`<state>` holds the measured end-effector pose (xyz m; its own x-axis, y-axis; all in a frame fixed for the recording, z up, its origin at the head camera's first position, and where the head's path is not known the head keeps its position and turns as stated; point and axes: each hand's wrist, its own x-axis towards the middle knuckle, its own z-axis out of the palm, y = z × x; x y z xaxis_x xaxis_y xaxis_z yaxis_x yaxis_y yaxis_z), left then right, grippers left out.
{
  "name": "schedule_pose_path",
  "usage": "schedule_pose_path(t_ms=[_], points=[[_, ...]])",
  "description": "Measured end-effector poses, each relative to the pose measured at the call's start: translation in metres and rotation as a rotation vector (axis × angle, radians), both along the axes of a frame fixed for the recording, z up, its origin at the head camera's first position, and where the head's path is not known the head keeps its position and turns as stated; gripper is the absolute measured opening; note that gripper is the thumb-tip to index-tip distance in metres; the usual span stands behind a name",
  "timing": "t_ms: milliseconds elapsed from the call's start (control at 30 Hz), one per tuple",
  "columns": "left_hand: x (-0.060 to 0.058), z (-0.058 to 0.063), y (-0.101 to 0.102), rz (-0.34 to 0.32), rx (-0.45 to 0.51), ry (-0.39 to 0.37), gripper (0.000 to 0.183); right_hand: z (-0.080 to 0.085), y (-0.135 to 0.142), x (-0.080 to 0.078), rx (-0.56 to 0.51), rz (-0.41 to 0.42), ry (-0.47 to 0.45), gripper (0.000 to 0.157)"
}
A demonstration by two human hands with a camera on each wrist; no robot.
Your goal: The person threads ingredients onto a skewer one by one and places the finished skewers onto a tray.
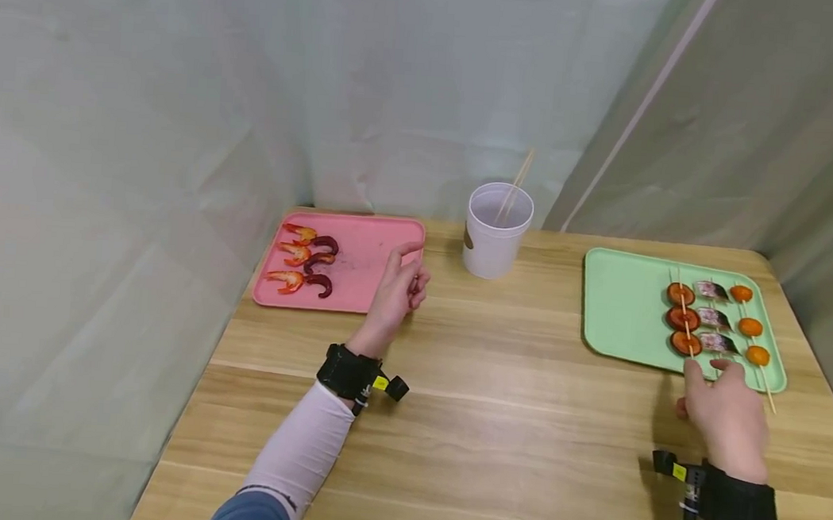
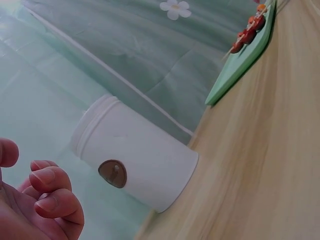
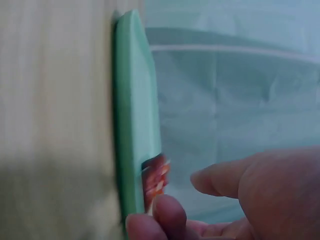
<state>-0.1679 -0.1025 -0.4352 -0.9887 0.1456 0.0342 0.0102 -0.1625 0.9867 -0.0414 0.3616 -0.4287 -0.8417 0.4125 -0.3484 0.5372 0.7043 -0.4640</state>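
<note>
On the green tray (image 1: 624, 312) lie three skewers. One carries round reddish-brown slices (image 1: 683, 318), one pale pink pieces with dark edges (image 1: 712, 319), one orange balls (image 1: 755, 327). My right hand (image 1: 726, 406) is at the tray's near edge, fingertips close to the lower end of the skewer with round slices. In the right wrist view thumb and fingers stand apart beside the red food (image 3: 156, 177). My left hand (image 1: 396, 291) hovers by the right end of the pink tray (image 1: 367, 249), fingers loosely curled, holding nothing.
Several orange-red pieces (image 1: 293, 254) and dark red curled pieces (image 1: 319, 263) lie at the pink tray's left. A white bucket (image 1: 492, 245) with thin wooden sticks (image 1: 517, 183) leaning in it stands at the back of the wooden table (image 1: 507, 425), before a pale curtain (image 1: 427, 94).
</note>
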Motion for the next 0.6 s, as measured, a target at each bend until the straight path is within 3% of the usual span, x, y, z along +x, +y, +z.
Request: schedule_pose_path(t_ms=[167, 267, 433, 600], points=[[-0.006, 0.006, 0.000, 0.004, 0.000, -0.021, 0.044, 0.022, -0.019, -0.007, 0.068, 0.102, 0.084, 0.093], [-0.013, 0.010, 0.002, 0.008, 0.020, 0.005, 0.039, 0.033, -0.036, -0.022, 0.040, 0.181, 0.180, 0.089], [-0.028, 0.014, 0.005, 0.003, 0.040, 0.057, 0.034, 0.039, -0.071, -0.056, -0.116, 0.314, 0.275, 0.076], [-0.050, 0.026, 0.010, 0.017, -0.109, 0.057, 0.035, 0.041, -0.109, -0.094, -0.299, 0.388, 0.320, 0.069]])
